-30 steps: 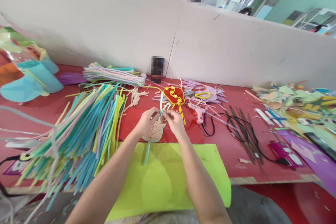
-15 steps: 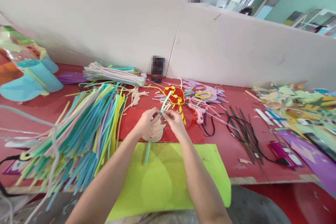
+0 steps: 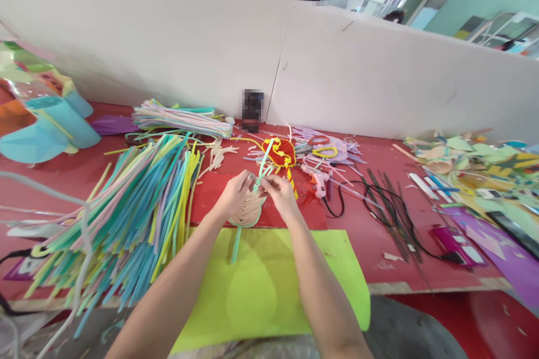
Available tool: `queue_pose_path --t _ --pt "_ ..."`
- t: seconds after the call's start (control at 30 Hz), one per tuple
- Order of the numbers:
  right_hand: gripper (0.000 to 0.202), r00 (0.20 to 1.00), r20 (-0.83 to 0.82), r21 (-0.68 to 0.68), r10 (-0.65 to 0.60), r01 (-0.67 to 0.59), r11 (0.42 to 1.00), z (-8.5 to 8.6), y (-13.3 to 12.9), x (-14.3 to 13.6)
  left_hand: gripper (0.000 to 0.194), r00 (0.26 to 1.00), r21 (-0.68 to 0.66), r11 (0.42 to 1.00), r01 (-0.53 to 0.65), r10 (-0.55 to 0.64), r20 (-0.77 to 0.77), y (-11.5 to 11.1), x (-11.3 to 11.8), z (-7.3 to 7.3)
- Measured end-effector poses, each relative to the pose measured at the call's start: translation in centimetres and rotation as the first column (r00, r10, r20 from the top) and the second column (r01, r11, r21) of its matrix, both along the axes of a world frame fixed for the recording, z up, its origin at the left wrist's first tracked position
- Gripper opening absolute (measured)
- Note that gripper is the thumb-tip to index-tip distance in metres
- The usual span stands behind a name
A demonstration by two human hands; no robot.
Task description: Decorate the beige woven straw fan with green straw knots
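Observation:
A fan-shaped piece made of pipe cleaners (image 3: 245,212), beige with a mint-green outline and a green stem, stands tilted over a red sheet (image 3: 210,193). Loose mint-green pipe-cleaner ends (image 3: 265,160) rise from a twist at its top. My right hand (image 3: 278,193) is closed, with thumb and finger pinching these ends beside the twist. On the other side, my left hand (image 3: 234,193) is closed at the upper left edge of the piece, its fingertips near the twist. Just beyond lies a red shape trimmed with yellow knots (image 3: 286,152).
Bundles of coloured pipe cleaners (image 3: 138,207) fill the left side. A pink glue gun (image 3: 319,179) and yellow-handled scissors (image 3: 325,152) lie to the right. A lime-green sheet (image 3: 252,297) hangs over the front edge. Black cables (image 3: 398,213) and paper scraps (image 3: 471,162) are further right.
My left fingertips have moved slightly up and left from the twist, which now shows between the hands. My right hand has hardly moved.

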State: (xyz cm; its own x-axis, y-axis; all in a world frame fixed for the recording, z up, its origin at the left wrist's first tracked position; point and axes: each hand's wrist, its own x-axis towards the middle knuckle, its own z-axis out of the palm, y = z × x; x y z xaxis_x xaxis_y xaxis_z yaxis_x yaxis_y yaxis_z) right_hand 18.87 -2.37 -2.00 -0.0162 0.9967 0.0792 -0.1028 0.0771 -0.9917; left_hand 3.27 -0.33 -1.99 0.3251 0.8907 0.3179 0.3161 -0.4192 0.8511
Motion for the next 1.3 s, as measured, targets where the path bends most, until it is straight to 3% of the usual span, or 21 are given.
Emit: queue_pose_path --t 0.23,0.67,0.8,0.97,1.03,1.1,1.13,1.2,1.3 --pt "0.023 0.987 0.116 0.051 0.114 -0.121 0.991 0.0 -0.3 0.1 0.013 0.991 -0.041 0.998 -0.042 0.046 0.128 0.5 -0.1 0.0" --pt "0.027 0.997 0.011 -0.09 0.079 -0.078 0.993 -0.5 -0.1 0.1 0.01 0.982 -0.116 0.993 -0.024 0.045 0.183 0.5 -0.1 0.0" --pt "0.025 0.994 0.074 -0.044 0.081 -0.077 0.996 -0.2 -0.2 0.2 0.014 0.973 -0.128 0.991 -0.034 0.062 0.224 0.4 0.1 -0.2" --pt "0.025 0.986 0.155 -0.013 0.057 -0.056 0.998 0.0 -0.1 0.4 0.019 0.931 -0.267 0.963 0.022 0.078 0.356 0.7 0.7 -1.0" --pt "0.024 0.987 0.152 -0.03 0.053 -0.049 0.998 -0.1 0.1 0.9 0.018 0.928 -0.211 0.967 -0.14 0.203 0.313 0.5 0.6 -0.7" --pt "0.025 0.989 0.131 -0.079 0.075 -0.065 0.995 -0.2 0.3 1.4 0.024 0.925 0.022 0.94 -0.34 0.33 0.19 0.1 0.1 0.2" --pt "0.026 0.988 0.127 -0.106 0.09 -0.077 0.991 -0.2 0.3 1.8 0.027 0.933 0.184 0.915 -0.358 0.345 0.101 -0.2 -0.2 0.8" --pt "0.027 0.981 0.138 -0.142 0.134 -0.114 0.983 -0.1 0.3 2.4 0.026 0.956 0.425 0.891 -0.158 0.245 -0.159 -0.6 -1.0 1.9" --pt "0.027 0.965 0.151 -0.144 0.215 -0.194 0.97 0.2 0.1 3.0 0.028 0.868 0.496 0.832 0.251 0.034 -0.496 -0.7 -1.8 2.9"
